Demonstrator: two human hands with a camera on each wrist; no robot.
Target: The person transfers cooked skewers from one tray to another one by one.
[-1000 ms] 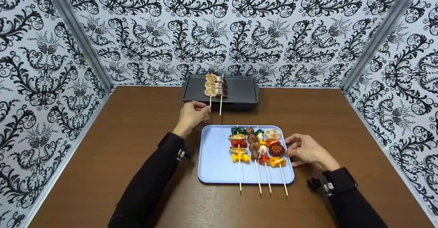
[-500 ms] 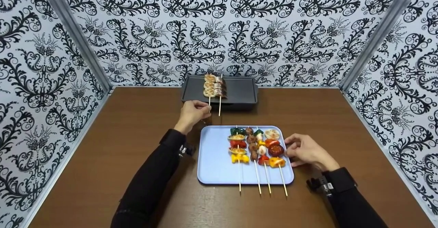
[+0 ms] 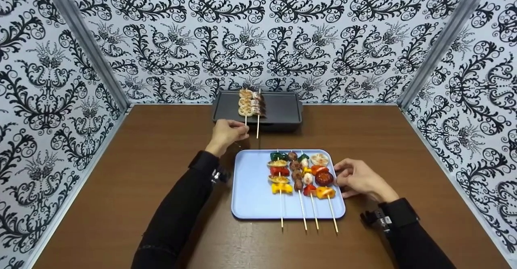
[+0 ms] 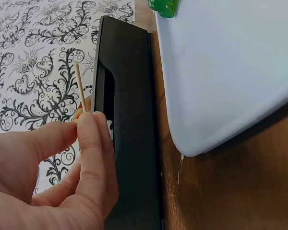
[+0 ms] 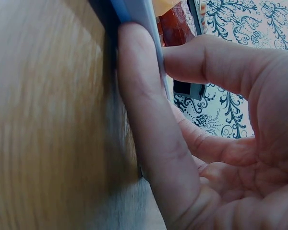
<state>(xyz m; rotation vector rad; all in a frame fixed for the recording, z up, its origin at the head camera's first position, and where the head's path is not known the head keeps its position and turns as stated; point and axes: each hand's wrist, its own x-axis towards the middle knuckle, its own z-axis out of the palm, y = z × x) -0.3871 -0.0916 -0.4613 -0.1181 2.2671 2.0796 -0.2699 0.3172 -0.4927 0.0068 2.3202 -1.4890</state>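
Observation:
At the grill plate's front edge my left hand (image 3: 228, 135) pinches the bare stick of a skewer (image 3: 245, 103) threaded with round, lotus-root-like slices. In the left wrist view, thumb and fingers (image 4: 89, 139) meet around the stick (image 4: 79, 86). The food end lies on the dark grill plate (image 3: 282, 105), beside a second skewer (image 3: 256, 106) with pale and dark pieces. My right hand (image 3: 363, 180) grips the right rim of a light blue tray (image 3: 252, 204). The right wrist view shows the tray rim (image 5: 144, 19) between thumb and a finger (image 5: 144, 86).
On the tray's right half lie several skewers: one with peppers and shells (image 3: 279, 172), one with brown meatballs (image 3: 297, 175), one with mixed vegetables (image 3: 307, 178), and one with a tomato slice (image 3: 324, 178). Their sticks overhang the front rim. Patterned walls (image 3: 258, 38) enclose the brown table (image 3: 169, 123).
The head view has shifted very slightly. Both hands keep the same holds, and the skewers and tray stay where they were.

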